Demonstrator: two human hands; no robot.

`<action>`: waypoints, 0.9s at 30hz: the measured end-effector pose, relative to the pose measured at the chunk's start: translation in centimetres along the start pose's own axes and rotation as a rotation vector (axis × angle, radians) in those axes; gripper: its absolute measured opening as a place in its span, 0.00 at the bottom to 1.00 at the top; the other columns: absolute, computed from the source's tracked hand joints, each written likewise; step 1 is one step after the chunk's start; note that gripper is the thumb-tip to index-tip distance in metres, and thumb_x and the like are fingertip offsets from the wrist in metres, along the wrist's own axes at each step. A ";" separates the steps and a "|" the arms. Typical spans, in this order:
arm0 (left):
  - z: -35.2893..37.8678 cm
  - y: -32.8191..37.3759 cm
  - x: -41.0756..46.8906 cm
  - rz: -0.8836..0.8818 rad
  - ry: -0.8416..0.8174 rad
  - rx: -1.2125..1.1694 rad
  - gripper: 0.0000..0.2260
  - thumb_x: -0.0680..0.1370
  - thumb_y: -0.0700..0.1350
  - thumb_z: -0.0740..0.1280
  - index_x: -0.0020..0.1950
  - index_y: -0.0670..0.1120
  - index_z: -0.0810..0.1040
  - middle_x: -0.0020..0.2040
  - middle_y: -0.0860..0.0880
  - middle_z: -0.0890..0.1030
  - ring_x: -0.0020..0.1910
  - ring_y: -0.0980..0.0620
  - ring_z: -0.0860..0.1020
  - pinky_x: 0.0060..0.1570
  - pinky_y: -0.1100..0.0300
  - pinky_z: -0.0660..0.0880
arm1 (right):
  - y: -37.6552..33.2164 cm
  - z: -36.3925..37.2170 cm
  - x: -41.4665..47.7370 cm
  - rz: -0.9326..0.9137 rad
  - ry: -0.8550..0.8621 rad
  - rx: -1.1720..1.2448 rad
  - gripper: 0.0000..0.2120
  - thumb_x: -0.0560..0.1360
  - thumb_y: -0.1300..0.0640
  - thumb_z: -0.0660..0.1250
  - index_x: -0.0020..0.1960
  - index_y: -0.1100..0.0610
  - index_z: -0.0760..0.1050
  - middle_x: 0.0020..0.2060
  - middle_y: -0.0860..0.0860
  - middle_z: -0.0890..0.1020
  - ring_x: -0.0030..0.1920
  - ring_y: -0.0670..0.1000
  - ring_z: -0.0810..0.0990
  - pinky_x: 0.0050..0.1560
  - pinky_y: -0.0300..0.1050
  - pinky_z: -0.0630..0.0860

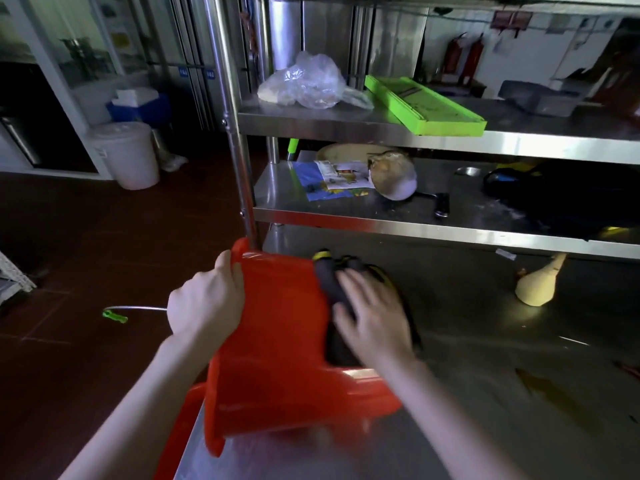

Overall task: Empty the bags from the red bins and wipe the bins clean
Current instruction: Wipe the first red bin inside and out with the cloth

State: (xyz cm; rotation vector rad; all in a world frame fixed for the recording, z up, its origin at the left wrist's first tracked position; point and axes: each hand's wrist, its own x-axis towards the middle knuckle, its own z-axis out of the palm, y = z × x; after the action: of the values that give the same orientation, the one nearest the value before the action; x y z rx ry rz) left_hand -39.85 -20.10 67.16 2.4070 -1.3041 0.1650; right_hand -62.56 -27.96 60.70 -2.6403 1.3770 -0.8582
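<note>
A red bin [277, 341] lies on its side at the left end of a steel table [485, 393], its open rim toward me. My left hand [204, 299] grips the bin's base edge at the far left. My right hand [374, 320] lies spread on a dark cloth with yellow trim [332, 268], pressing it against the bin's outer wall. A second red bin [180, 431] shows partly below the table edge, under the first. No bag shows in either bin.
Steel shelves rise behind the table, bearing a clear plastic bag [304, 84], a green tray [426, 105], a bowl [394, 174] and papers. A pale gourd-shaped object [536, 285] lies on the table. A white bucket [128, 154] stands on the dark red floor at left.
</note>
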 end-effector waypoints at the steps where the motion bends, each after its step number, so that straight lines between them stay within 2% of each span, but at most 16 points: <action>1: 0.1 0.1 -0.7 -0.019 0.032 0.000 0.21 0.83 0.56 0.45 0.72 0.54 0.67 0.32 0.50 0.75 0.31 0.45 0.73 0.38 0.54 0.65 | 2.0 -0.4 0.6 0.119 -0.043 -0.014 0.24 0.77 0.45 0.56 0.68 0.54 0.74 0.65 0.53 0.77 0.65 0.57 0.75 0.65 0.51 0.71; 3: 0.3 0.2 -1.9 -0.067 0.059 -0.009 0.21 0.83 0.56 0.46 0.73 0.56 0.66 0.36 0.46 0.81 0.36 0.41 0.79 0.37 0.55 0.65 | 4.3 -1.0 2.9 0.381 -0.230 0.024 0.22 0.78 0.43 0.53 0.68 0.50 0.71 0.66 0.51 0.75 0.64 0.58 0.74 0.63 0.51 0.70; 4: 0.3 0.3 -2.6 -0.077 0.070 -0.008 0.21 0.83 0.56 0.46 0.74 0.57 0.66 0.37 0.45 0.82 0.36 0.40 0.80 0.36 0.56 0.65 | 4.3 -0.8 4.3 0.456 -0.321 0.035 0.21 0.79 0.43 0.52 0.68 0.47 0.70 0.67 0.50 0.73 0.65 0.58 0.73 0.63 0.52 0.68; 5: 0.3 0.3 -3.2 -0.077 0.084 -0.009 0.21 0.83 0.56 0.46 0.74 0.57 0.65 0.37 0.45 0.82 0.35 0.41 0.79 0.35 0.56 0.64 | 3.4 -0.4 5.7 0.450 -0.394 0.025 0.20 0.79 0.42 0.51 0.67 0.46 0.69 0.68 0.50 0.72 0.65 0.58 0.72 0.63 0.53 0.67; 7: 0.2 0.0 -4.0 -0.066 0.103 -0.005 0.21 0.83 0.56 0.47 0.74 0.57 0.66 0.34 0.47 0.81 0.31 0.43 0.78 0.33 0.57 0.64 | -0.7 1.1 8.5 0.299 -0.443 0.056 0.21 0.80 0.41 0.48 0.66 0.46 0.69 0.69 0.50 0.72 0.66 0.56 0.73 0.63 0.52 0.68; 10: 0.2 -0.9 -4.1 -0.067 0.123 -0.019 0.21 0.83 0.56 0.48 0.74 0.58 0.65 0.37 0.45 0.83 0.35 0.41 0.80 0.33 0.57 0.65 | -8.6 2.7 9.0 -0.010 -0.356 0.146 0.20 0.80 0.43 0.53 0.67 0.48 0.70 0.68 0.49 0.73 0.66 0.56 0.74 0.62 0.50 0.70; 12: 0.3 -1.4 -3.6 -0.077 0.144 -0.048 0.20 0.83 0.56 0.48 0.74 0.60 0.65 0.38 0.44 0.83 0.38 0.39 0.81 0.34 0.57 0.66 | -10.9 2.4 6.2 -0.155 -0.248 0.147 0.21 0.80 0.45 0.56 0.70 0.51 0.70 0.68 0.49 0.74 0.68 0.56 0.71 0.66 0.51 0.69; 15: 0.4 -1.9 -3.5 -0.052 0.146 -0.045 0.21 0.82 0.57 0.47 0.75 0.61 0.63 0.36 0.45 0.82 0.35 0.41 0.81 0.33 0.57 0.67 | -10.8 2.0 -0.3 -0.226 -0.077 0.082 0.24 0.80 0.44 0.55 0.74 0.49 0.65 0.73 0.47 0.69 0.74 0.55 0.64 0.74 0.52 0.60; 17: 0.4 -2.0 -3.7 -0.028 0.124 -0.025 0.21 0.82 0.57 0.48 0.76 0.60 0.62 0.35 0.45 0.82 0.34 0.41 0.80 0.32 0.57 0.66 | -9.7 2.0 -1.2 -0.267 -0.084 0.106 0.25 0.80 0.43 0.55 0.75 0.49 0.65 0.73 0.48 0.68 0.74 0.56 0.64 0.74 0.53 0.60; 19: 0.4 -2.1 -3.7 -0.034 0.115 -0.015 0.21 0.82 0.56 0.48 0.76 0.59 0.63 0.36 0.44 0.82 0.35 0.40 0.81 0.33 0.57 0.66 | -9.0 2.2 1.5 -0.255 -0.142 0.073 0.24 0.79 0.44 0.56 0.73 0.51 0.68 0.71 0.50 0.71 0.71 0.57 0.68 0.71 0.52 0.64; 23: 0.5 -1.1 -2.7 -0.082 0.101 -0.002 0.21 0.83 0.55 0.45 0.76 0.58 0.61 0.39 0.44 0.83 0.39 0.39 0.81 0.37 0.55 0.66 | -5.7 2.2 9.2 0.118 -0.347 0.104 0.22 0.81 0.43 0.53 0.71 0.49 0.68 0.70 0.50 0.72 0.67 0.57 0.72 0.65 0.51 0.68; 25: 0.6 -0.9 -1.9 -0.103 0.093 -0.017 0.21 0.83 0.54 0.44 0.75 0.58 0.62 0.40 0.44 0.82 0.40 0.39 0.80 0.38 0.55 0.65 | -3.5 2.0 7.0 0.118 -0.290 0.042 0.22 0.81 0.44 0.53 0.71 0.51 0.68 0.70 0.50 0.72 0.68 0.57 0.71 0.67 0.51 0.67; 27: 0.7 -1.0 -1.2 -0.105 0.071 -0.036 0.21 0.83 0.54 0.44 0.75 0.58 0.62 0.39 0.43 0.82 0.39 0.39 0.80 0.38 0.54 0.66 | -2.0 1.7 0.9 -0.032 -0.106 -0.013 0.24 0.81 0.44 0.54 0.73 0.53 0.68 0.71 0.50 0.71 0.72 0.55 0.68 0.71 0.50 0.64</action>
State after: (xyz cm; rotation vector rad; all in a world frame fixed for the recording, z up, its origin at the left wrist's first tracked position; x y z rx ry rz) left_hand -39.74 -18.95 65.92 2.4095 -1.1374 0.1943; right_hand -59.78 -27.80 60.24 -2.6813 1.3239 -0.7026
